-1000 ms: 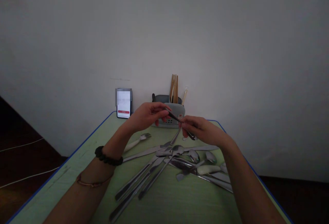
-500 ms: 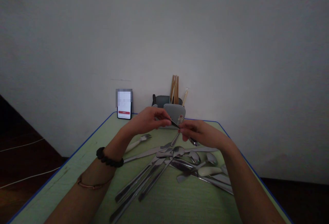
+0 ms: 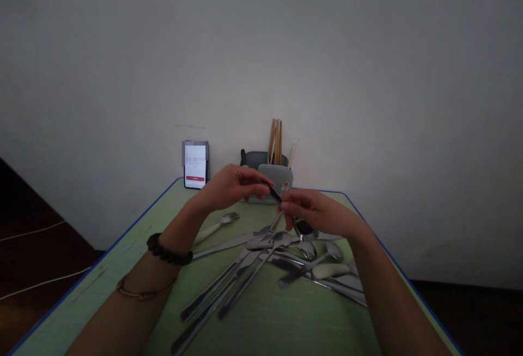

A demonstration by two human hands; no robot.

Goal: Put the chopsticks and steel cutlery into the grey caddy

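Observation:
My left hand point(image 3: 239, 184) and my right hand point(image 3: 316, 210) are raised over the table in front of a grey cutlery holder point(image 3: 275, 173). Between them is a metal spoon, its dark handle point(image 3: 274, 193) slanting down from left to right. Left fingers and thumb pinch the handle's upper end; right fingertips close on it lower down. A spoon bowl point(image 3: 305, 229) shows just beneath my right hand and appears to belong to it, the join being hidden. Below lie a spoon point(image 3: 281, 240), a knife point(image 3: 229, 243) and a pale-handled fork point(image 3: 229, 218).
Several wooden chopsticks point(image 3: 275, 140) and a thin wrapped stick point(image 3: 293, 153) stand in the holder against the wall. A lit phone point(image 3: 195, 165) leans at the table's back left. More knives and spoons lie in a loose pile on the green table point(image 3: 261, 312) with a blue edge.
Both hands keep hold of the spoon. Its bowl has turned and shows more broadly below my right hand. The left fingers have straightened a little, and the whole view has shifted slightly.

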